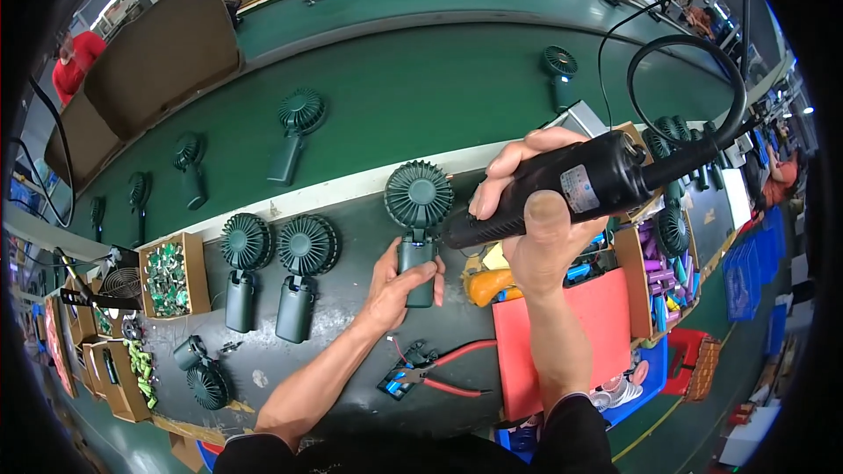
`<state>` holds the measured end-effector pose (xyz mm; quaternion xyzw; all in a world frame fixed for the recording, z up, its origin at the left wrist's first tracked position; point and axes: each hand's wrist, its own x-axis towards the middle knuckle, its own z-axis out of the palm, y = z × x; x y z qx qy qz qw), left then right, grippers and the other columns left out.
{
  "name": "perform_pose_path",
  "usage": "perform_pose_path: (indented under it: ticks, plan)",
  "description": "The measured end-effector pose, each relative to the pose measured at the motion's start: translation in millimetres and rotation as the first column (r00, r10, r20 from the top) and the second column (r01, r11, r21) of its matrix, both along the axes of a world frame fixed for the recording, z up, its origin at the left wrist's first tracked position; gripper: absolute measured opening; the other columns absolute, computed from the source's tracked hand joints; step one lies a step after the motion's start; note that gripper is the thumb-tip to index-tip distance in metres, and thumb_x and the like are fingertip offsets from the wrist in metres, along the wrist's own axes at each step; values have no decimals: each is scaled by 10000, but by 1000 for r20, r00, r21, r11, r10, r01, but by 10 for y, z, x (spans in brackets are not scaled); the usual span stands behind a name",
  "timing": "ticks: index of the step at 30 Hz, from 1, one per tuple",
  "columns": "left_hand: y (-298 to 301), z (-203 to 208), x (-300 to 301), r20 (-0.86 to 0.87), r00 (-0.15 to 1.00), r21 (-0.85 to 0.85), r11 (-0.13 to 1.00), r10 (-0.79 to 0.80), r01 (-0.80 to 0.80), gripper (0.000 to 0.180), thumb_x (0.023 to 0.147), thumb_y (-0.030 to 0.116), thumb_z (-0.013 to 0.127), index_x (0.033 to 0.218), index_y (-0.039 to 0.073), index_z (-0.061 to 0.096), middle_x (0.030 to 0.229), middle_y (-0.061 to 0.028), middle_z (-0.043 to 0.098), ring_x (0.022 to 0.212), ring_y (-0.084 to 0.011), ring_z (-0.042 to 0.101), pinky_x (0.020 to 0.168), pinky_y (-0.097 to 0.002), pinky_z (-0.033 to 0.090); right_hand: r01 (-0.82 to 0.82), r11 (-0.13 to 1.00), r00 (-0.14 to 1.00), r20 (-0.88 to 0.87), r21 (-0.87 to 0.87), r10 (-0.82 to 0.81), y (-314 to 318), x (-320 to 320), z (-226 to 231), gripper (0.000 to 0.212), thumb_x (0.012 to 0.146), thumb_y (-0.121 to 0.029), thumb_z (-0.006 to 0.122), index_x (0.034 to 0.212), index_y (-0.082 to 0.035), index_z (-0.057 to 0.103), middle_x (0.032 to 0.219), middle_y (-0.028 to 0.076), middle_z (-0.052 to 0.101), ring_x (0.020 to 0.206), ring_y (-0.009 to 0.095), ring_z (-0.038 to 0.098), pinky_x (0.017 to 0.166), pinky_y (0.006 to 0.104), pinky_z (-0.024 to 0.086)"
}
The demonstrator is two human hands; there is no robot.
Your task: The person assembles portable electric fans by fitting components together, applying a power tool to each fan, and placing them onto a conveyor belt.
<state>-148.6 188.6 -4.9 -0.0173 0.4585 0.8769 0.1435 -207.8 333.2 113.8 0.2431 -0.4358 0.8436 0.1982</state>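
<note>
My left hand (395, 285) is closed around the handle of a dark green handheld fan (419, 196), whose round grille head points away from me on the bench. Gripped in my right hand (549, 237) is a black electric screwdriver (562, 184), its narrow end against or very near the fan's neck; the exact contact is hidden. Two more fans, a left one (245, 243) and a right one (306, 246), lie to the left of my left hand. Red-handled pliers (452, 369) rest below it, beside an opened fan part (408, 377) with wires and a blue cell.
A green conveyor belt (421, 79) with several fans runs beyond the bench. Boxes hold circuit boards (171, 276) at left and purple and blue battery cells (667, 276) at right. A red pad (518, 360) lies under my right forearm. The screwdriver's thick cable (637, 61) loops at upper right.
</note>
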Motion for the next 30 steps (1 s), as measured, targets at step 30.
perform_pose_path:
  ticks: [30]
  plan:
    - [9,-147,20,-19,1000,-82,997,6,-7,331,860,57,562,1162,-24,457,865,-117,565,670,-178,546,491,-250,444,345,905,938,-133,248,-321,-188,-54,-79,447,654,-138,794,904,-2,450,584,85,515,475,223,518,475,318,408]
